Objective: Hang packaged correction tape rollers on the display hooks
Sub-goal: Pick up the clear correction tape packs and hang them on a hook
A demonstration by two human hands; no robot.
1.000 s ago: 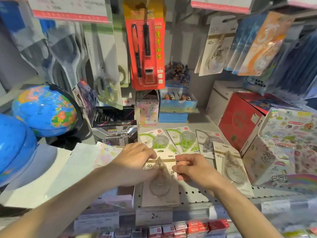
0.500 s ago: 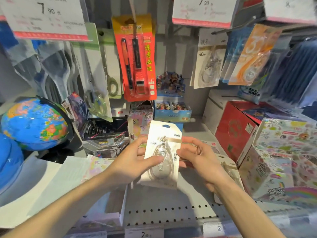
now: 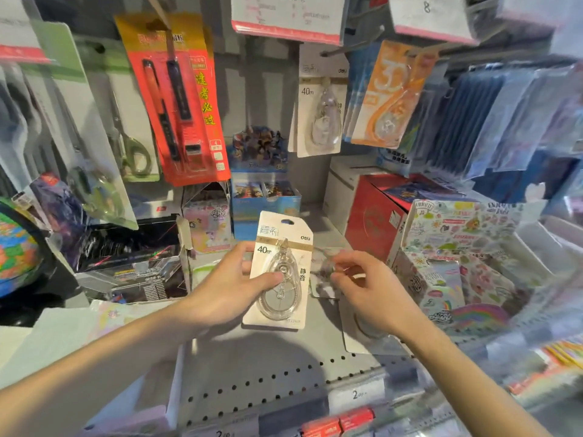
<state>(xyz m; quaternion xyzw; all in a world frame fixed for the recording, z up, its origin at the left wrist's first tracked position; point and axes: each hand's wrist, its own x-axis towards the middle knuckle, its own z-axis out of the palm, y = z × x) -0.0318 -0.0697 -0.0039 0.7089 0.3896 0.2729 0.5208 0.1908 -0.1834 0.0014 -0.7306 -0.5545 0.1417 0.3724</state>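
Observation:
My left hand (image 3: 233, 288) grips a beige carded correction tape roller pack (image 3: 279, 272), marked 40m, upright above the shelf, thumb across its clear blister. My right hand (image 3: 362, 288) is just right of the pack, off it, fingers spread over a blurred pack (image 3: 321, 283) lying on the shelf. Another pack (image 3: 359, 339) lies partly under my right wrist. Matching 40m packs (image 3: 320, 115) hang from a display hook (image 3: 347, 48) up and right of the held pack. Orange tape packs (image 3: 391, 96) hang beside them.
A red pen pack (image 3: 176, 105) and carded scissors (image 3: 126, 127) hang at upper left. Boxes (image 3: 262, 197) stand at the shelf's back, a red box (image 3: 372, 216) and sticker boxes (image 3: 457, 247) on the right, a globe (image 3: 15, 247) far left. Price tags (image 3: 287, 17) hang overhead.
Both hands lifted one pack off the shelf and raised it. My right hand has since let go and moved right; the left hand alone holds it. The view has tilted upward.

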